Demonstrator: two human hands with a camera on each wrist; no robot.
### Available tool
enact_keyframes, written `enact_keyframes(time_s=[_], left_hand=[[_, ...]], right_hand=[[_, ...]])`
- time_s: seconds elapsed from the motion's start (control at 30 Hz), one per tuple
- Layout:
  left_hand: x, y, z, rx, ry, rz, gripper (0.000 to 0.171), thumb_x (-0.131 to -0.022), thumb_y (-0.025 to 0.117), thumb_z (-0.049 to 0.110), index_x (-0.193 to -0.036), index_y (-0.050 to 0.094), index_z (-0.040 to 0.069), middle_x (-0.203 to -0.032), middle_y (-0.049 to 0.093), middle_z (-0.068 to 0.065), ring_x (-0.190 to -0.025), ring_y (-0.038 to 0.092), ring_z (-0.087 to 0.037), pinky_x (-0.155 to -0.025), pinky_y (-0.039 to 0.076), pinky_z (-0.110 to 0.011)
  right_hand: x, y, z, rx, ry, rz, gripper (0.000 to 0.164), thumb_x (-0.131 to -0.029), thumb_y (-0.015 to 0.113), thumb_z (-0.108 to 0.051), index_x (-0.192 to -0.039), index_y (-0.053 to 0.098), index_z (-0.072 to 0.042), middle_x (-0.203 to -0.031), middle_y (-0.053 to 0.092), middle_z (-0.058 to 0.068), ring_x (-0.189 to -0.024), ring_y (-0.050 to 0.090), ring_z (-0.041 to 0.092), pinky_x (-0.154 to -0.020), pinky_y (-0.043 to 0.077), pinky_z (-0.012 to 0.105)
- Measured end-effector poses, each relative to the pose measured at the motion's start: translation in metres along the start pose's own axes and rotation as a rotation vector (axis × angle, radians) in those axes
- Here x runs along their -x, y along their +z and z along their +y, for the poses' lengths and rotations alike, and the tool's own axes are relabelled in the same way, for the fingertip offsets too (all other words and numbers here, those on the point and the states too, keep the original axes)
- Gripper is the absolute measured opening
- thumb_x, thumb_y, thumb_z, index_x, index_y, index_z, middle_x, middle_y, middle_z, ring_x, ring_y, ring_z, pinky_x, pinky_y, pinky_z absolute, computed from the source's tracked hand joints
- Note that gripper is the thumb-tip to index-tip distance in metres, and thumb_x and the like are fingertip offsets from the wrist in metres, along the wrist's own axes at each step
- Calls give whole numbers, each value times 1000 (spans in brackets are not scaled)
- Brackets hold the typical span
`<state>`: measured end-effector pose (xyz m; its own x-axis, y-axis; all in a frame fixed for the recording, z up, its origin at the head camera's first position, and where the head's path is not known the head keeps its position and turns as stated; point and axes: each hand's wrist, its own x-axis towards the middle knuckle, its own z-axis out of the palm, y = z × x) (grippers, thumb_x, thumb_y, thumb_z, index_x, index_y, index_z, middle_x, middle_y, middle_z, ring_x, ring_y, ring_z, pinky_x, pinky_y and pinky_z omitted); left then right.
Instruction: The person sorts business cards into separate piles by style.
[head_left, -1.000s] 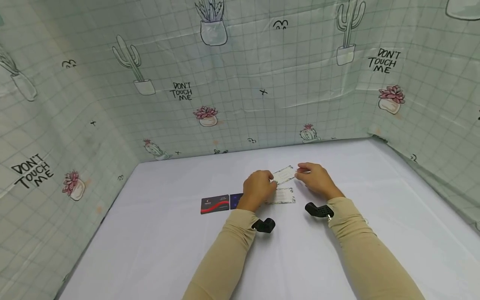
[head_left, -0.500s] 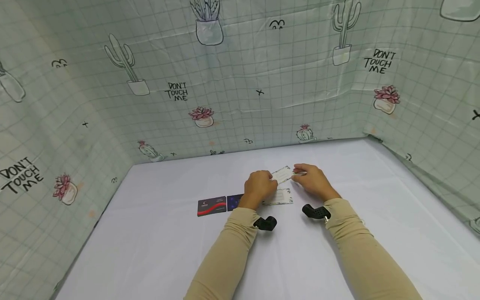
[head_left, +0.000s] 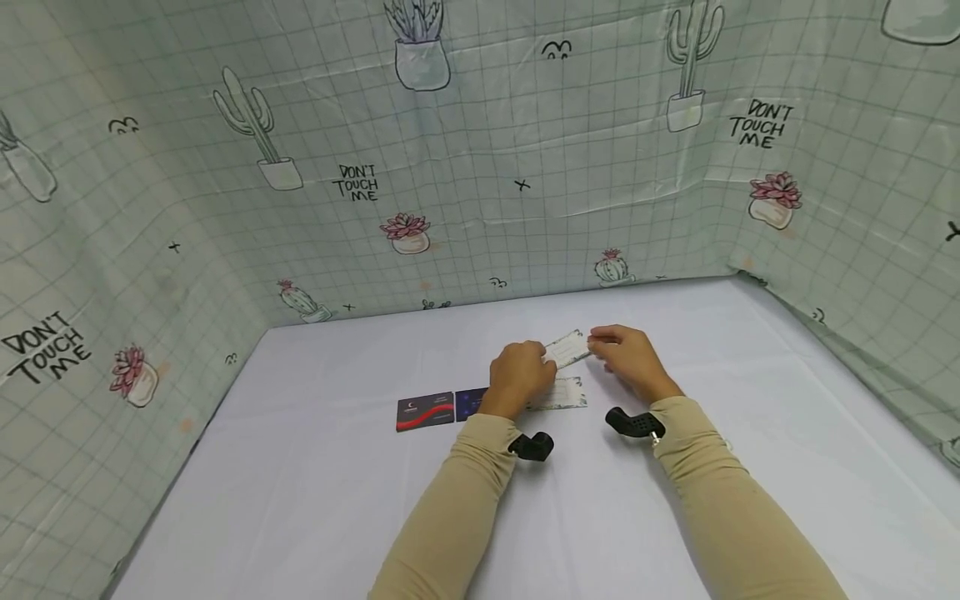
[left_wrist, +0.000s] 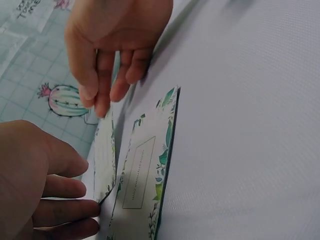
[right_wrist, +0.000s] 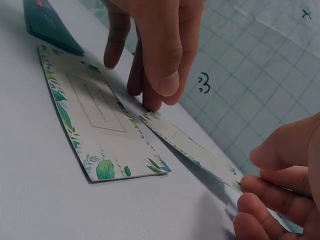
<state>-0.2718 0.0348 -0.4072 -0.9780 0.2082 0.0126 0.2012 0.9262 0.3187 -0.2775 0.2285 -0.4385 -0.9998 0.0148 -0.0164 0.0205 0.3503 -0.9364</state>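
My left hand (head_left: 521, 375) and right hand (head_left: 630, 358) hold a white card with a leafy border (head_left: 568, 347) by its opposite ends. In the right wrist view the left fingertips are at the near end of this card (right_wrist: 192, 150), while the right thumb and fingers close around its far end. The card slants, its right end raised above a shadow on the table. A matching leafy white card (right_wrist: 97, 120) lies flat just in front, with a small printed frame in its middle. My left hand partly hides it in the head view.
To the left lie a dark grey card with a red wavy band (head_left: 425, 411) and a blue card (head_left: 469, 402), partly covered by my left hand. A white cloth covers the table (head_left: 315, 500). Cactus-print curtains (head_left: 465, 150) stand behind and at both sides.
The right hand and its end of the leafy card shift very slightly. The left hand stays almost still, and the cards on the table keep their places.
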Motion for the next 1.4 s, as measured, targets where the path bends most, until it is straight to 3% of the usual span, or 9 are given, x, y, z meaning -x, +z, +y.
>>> enact_keyframes(time_s=[0.37,0.7,1.07,1.4], left_hand=[[-2,-3,-1,176,-52,16,33,-99,57,35,-119,74,15,-113,73,-2,-101,67,-24,-84,53,-43],[-2,-2,-7,345,-91,33,26,-96,61,29,-113,76,14,-106,73,-2,-89,66,-19,-74,52,-36],[0,2,-14,545,-103,157,20,-92,64,9,-106,77,13,-106,72,-2,-93,64,-17,-75,51,-31],[5,7,-18,642,-38,206,33,-90,63,2,-122,70,6,-112,69,-6,-98,66,-20,-80,53,-30]], right_hand=[[2,2,3,-240,10,105,34,-95,62,-2,-126,60,11,-113,67,21,-86,66,9,-75,57,25],[3,8,2,-232,37,114,33,-96,62,-1,-126,60,13,-115,62,22,-81,65,8,-75,56,23],[8,8,0,-331,79,42,42,-97,59,2,-136,51,15,-130,54,29,-80,64,6,-78,55,21],[12,10,1,-330,79,38,41,-97,59,1,-135,52,15,-128,56,29,-78,63,7,-75,55,21]])
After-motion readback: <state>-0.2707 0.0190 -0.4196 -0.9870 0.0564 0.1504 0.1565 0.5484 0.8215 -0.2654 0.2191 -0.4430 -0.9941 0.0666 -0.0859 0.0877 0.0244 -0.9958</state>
